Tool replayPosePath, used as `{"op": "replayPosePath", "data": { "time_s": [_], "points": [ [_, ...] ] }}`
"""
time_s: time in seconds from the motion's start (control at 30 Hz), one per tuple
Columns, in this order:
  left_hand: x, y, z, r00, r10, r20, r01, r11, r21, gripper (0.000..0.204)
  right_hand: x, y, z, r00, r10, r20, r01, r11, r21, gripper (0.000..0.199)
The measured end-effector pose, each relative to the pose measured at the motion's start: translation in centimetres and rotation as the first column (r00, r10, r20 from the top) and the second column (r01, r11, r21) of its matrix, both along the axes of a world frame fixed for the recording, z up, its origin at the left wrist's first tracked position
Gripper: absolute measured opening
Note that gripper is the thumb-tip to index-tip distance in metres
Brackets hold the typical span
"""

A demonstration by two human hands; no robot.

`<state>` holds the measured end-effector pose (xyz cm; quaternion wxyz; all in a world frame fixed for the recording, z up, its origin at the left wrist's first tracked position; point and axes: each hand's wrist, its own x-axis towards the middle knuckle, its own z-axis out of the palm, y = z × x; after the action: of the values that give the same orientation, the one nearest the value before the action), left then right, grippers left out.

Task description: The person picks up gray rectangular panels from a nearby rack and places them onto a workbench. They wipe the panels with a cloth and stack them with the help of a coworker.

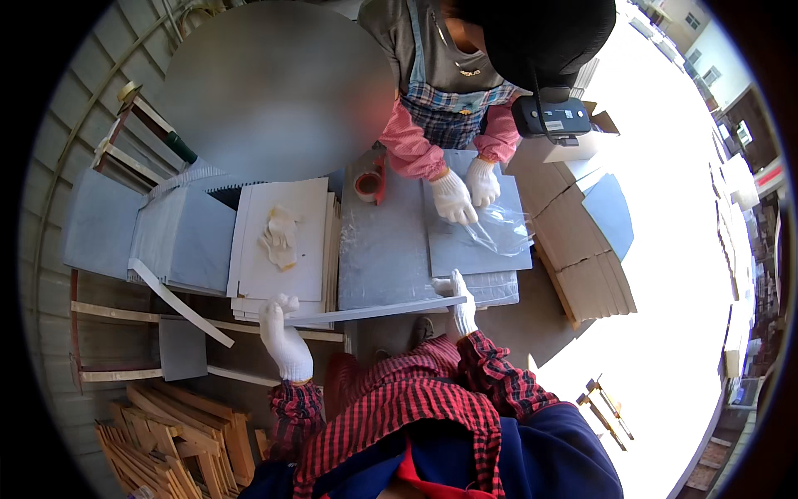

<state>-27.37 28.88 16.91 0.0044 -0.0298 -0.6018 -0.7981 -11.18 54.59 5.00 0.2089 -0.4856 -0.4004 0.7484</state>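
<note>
Illegible lettering on grey shirt and black device

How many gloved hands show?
4: wearer's left hand and right hand at the grey strip; co-worker's right hand and left hand near clear film. The blurred patch may hide more.

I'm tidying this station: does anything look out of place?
Yes: at left, a pale strip slants past the grey stack, out of line with it; crumpled white gloves lie loose on the white boards.

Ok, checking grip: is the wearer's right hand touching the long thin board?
Touching: the head view shows the right hand gripping one end of the long thin board.
</note>
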Motion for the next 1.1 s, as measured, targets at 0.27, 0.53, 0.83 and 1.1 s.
{"op": "replayPosePath", "data": {
  "time_s": [0.27, 0.53, 0.83, 1.1],
  "points": [
    [-0.7, -1.2, -0.2, 0.996, -0.089, -0.01, 0.084, 0.963, -0.257, 0.02, 1.5, -3.6, 14.4, 0.97, 0.219, -0.11, -0.109, 0.787, 0.608, 0.046],
    [-1.2, -0.6, -2.0, 0.982, -0.172, -0.073, 0.152, 0.963, -0.222, 0.026, 2.4, -2.7, 11.5, 0.963, 0.264, -0.045, -0.18, 0.762, 0.622, 0.04],
    [-0.9, -0.2, 0.0, 0.986, -0.162, 0.038, 0.164, 0.898, -0.408, 0.043, 1.6, -1.5, 9.8, 0.917, 0.356, -0.178, -0.178, 0.768, 0.615, 0.038],
    [-2.2, -0.9, -2.1, 0.992, -0.113, -0.048, 0.099, 0.967, -0.235, 0.042, 0.2, -1.8, 10.1, 0.945, 0.321, -0.062, -0.206, 0.733, 0.648, 0.039]
  ]
}}
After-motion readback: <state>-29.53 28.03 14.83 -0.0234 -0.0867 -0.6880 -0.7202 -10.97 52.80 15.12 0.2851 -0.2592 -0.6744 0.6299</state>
